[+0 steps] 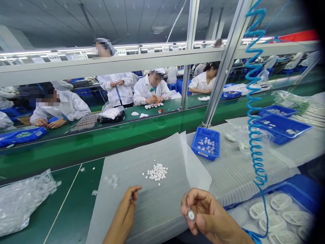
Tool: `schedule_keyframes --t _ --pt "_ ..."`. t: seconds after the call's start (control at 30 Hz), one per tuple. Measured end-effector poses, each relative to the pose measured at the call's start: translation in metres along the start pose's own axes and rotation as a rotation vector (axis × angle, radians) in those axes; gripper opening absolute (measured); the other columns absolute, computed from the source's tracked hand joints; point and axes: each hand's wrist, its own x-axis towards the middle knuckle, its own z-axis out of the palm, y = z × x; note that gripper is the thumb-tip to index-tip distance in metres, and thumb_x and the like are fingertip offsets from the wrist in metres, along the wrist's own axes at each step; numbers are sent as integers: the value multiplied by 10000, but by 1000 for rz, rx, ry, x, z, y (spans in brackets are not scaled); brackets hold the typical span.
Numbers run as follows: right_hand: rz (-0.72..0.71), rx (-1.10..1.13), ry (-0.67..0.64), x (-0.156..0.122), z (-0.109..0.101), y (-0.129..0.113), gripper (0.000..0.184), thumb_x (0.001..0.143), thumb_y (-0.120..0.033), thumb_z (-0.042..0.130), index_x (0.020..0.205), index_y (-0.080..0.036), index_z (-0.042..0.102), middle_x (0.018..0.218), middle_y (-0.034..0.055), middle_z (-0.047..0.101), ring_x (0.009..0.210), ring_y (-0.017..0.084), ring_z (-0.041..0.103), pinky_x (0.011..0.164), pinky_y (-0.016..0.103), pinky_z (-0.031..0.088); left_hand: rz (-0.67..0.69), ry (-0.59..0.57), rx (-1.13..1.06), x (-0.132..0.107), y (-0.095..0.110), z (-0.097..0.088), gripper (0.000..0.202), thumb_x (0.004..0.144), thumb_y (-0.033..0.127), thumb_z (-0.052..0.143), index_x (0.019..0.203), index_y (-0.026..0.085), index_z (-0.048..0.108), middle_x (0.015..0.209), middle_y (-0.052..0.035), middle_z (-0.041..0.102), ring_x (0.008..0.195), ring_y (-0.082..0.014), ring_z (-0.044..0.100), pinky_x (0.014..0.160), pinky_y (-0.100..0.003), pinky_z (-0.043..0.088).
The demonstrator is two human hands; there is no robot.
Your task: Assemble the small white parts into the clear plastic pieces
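My right hand [207,211] is closed, pinching a small clear round plastic piece [188,211] with a white disc [191,215] at its middle. To its left, my left hand [126,206] hovers over the foam sheet [162,206] with its fingers curled together. A tiny glint shows between those fingers, but I cannot make out what it is. Beyond both hands lies a loose pile of small white discs [157,173], with a few strays around it. Some clear plastic bits [111,180] rest left of the pile.
A blue bin [195,149] of small clear parts stands behind my right hand. A coiled blue hose [254,101] hangs at right, above a tray of white oval parts [275,220]. Plastic bags [25,203] lie at left. Several co-workers sit across the green conveyor [152,125].
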Motion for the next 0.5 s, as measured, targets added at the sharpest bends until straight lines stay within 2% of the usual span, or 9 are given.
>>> schedule_keyframes --t 0.07,0.17,0.27,0.37,0.5 --pt "17 5 -9 1 0 3 292 735 -193 860 975 -193 693 930 33 689 700 75 664 617 156 533 -69 82 -1 -6 -28 -21 457 961 546 413 1203 192 569 900 -61 642 697 -188 634 656 -314 556" --pt "60 -18 -10 4 -1 9 331 710 -204 879 987 -209 697 911 21 671 703 77 663 608 151 523 -116 248 69 -20 -65 -59 599 860 683 498 1169 175 573 943 -83 685 729 -220 684 707 -364 597" --pt "37 -114 61 11 -1 17 388 685 -234 894 1019 -236 697 894 7 639 734 89 667 616 150 520 -169 371 123 -36 -93 -96 621 812 693 567 1183 195 570 1054 -100 723 827 -262 727 766 -407 622" --pt "-142 -368 185 23 0 26 273 765 -203 827 996 -252 690 932 13 605 804 119 678 701 199 555 -222 426 125 -49 -110 -119 627 784 681 609 1194 208 560 1146 -107 723 885 -276 739 765 -405 639" --pt "-481 -759 344 37 -9 31 216 831 -138 730 996 -258 661 989 34 585 903 173 672 821 295 579 -243 479 140 -54 -119 -130 616 798 658 604 1230 224 534 1233 -115 698 914 -275 737 792 -419 632"
